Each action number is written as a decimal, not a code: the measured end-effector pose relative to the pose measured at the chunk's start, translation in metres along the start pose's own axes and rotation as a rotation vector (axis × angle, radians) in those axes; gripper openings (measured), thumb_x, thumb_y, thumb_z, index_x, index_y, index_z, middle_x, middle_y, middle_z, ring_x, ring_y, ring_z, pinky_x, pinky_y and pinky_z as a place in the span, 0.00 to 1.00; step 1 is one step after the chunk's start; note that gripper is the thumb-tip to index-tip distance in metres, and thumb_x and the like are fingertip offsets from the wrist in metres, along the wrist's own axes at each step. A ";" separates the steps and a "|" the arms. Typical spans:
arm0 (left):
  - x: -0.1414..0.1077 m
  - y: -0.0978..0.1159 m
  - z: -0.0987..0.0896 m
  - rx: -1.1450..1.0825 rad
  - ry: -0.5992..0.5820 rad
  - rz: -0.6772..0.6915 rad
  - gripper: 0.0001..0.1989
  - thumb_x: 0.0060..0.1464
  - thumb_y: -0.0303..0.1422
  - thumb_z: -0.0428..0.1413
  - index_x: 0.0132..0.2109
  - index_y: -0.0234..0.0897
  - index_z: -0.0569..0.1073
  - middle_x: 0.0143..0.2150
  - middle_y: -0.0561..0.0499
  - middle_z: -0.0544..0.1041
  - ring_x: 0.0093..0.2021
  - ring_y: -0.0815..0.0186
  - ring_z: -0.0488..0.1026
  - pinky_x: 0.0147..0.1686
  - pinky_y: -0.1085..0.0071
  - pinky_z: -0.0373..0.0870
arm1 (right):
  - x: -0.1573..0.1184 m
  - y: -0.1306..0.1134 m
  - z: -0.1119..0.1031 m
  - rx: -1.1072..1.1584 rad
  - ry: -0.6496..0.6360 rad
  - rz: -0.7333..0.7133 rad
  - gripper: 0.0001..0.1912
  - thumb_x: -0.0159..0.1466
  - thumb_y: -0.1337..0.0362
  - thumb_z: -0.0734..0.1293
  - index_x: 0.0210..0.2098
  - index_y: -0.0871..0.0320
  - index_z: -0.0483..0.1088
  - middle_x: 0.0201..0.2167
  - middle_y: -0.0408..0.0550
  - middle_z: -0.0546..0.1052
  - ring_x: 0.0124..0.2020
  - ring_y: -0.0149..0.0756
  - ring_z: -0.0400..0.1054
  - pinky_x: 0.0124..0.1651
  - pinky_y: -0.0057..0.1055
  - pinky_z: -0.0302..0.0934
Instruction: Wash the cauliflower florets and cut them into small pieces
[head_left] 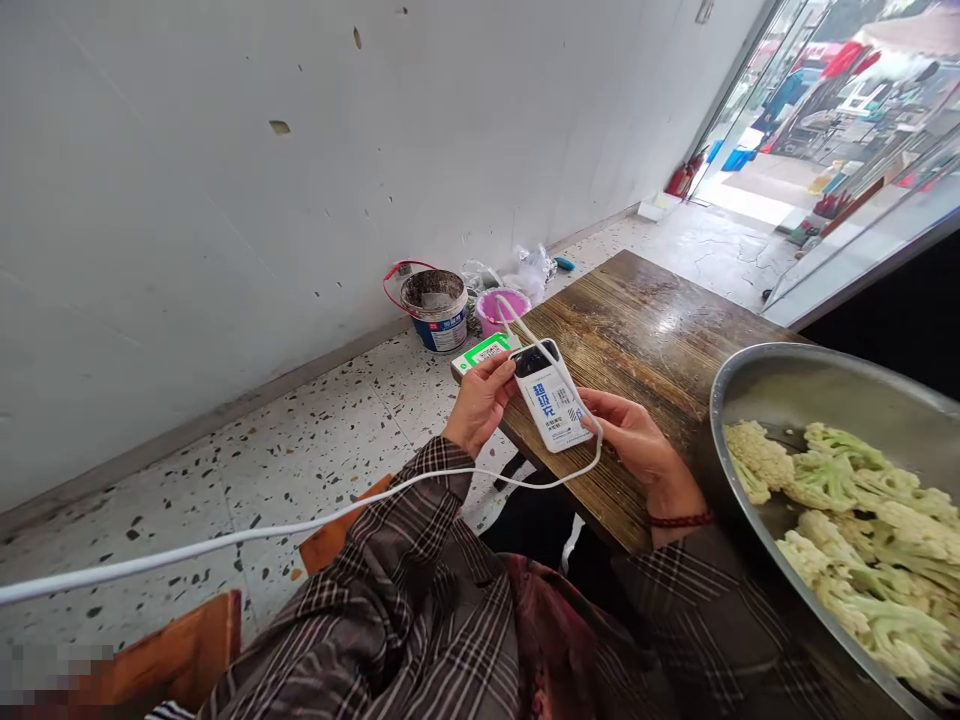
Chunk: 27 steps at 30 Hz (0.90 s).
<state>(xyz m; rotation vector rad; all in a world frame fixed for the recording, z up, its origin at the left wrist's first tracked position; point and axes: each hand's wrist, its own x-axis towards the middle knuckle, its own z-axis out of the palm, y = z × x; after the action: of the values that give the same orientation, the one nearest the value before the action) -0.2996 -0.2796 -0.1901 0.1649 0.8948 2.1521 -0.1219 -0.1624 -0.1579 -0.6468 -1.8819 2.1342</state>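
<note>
Both hands hold up a white power bank [551,408] with a dark top end and blue printed characters. My left hand [480,402] pinches its upper left edge between thumb and fingers. At the lower right edge, my right hand [634,435] grips it, with a red braided band at the wrist. A white cable [315,525] comes in from the left, bends near my right fingers and runs up across the power bank. Just behind it, a card with a green border and a code [484,352] lies at the corner of the wooden table [630,310].
A large metal basin [720,385] of cauliflower pieces [862,510] stands on the right. Beyond the table, a paint bucket [441,325], a pink bucket [489,322] and clear plastic [534,268] sit by the wall. Wooden stool parts [184,645] show lower left; a glass door [862,200] is upper right.
</note>
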 end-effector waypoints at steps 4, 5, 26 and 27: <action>0.003 0.001 0.005 0.001 -0.020 -0.004 0.12 0.45 0.28 0.66 0.39 0.33 0.77 0.37 0.49 0.80 0.36 0.69 0.76 0.45 0.68 0.72 | -0.002 -0.002 0.001 0.028 -0.011 0.032 0.22 0.53 0.57 0.76 0.47 0.53 0.75 0.45 0.48 0.79 0.42 0.40 0.73 0.47 0.39 0.67; 0.003 0.001 0.005 0.000 -0.020 -0.006 0.12 0.45 0.28 0.66 0.39 0.33 0.77 0.37 0.50 0.80 0.36 0.69 0.76 0.44 0.69 0.72 | -0.001 -0.002 0.001 0.033 -0.012 0.040 0.22 0.53 0.57 0.76 0.47 0.53 0.75 0.45 0.48 0.79 0.42 0.40 0.74 0.47 0.38 0.67; 0.001 -0.008 -0.025 0.345 0.281 0.349 0.18 0.54 0.27 0.57 0.53 0.34 0.70 0.53 0.42 0.76 0.54 0.60 0.73 0.58 0.59 0.67 | 0.036 0.023 0.035 0.050 0.164 -0.059 0.27 0.49 0.56 0.76 0.47 0.55 0.72 0.35 0.46 0.79 0.32 0.33 0.71 0.31 0.30 0.66; -0.004 -0.011 -0.025 0.383 0.259 0.365 0.20 0.55 0.27 0.56 0.55 0.35 0.68 0.55 0.42 0.75 0.57 0.60 0.71 0.59 0.59 0.65 | 0.039 0.024 0.038 0.053 0.160 -0.069 0.27 0.50 0.56 0.76 0.47 0.55 0.72 0.35 0.46 0.79 0.32 0.33 0.71 0.31 0.30 0.66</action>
<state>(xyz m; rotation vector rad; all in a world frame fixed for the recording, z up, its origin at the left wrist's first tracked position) -0.3003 -0.2911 -0.2156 0.2595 1.5256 2.3449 -0.1709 -0.1821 -0.1851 -0.7089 -1.7326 2.0184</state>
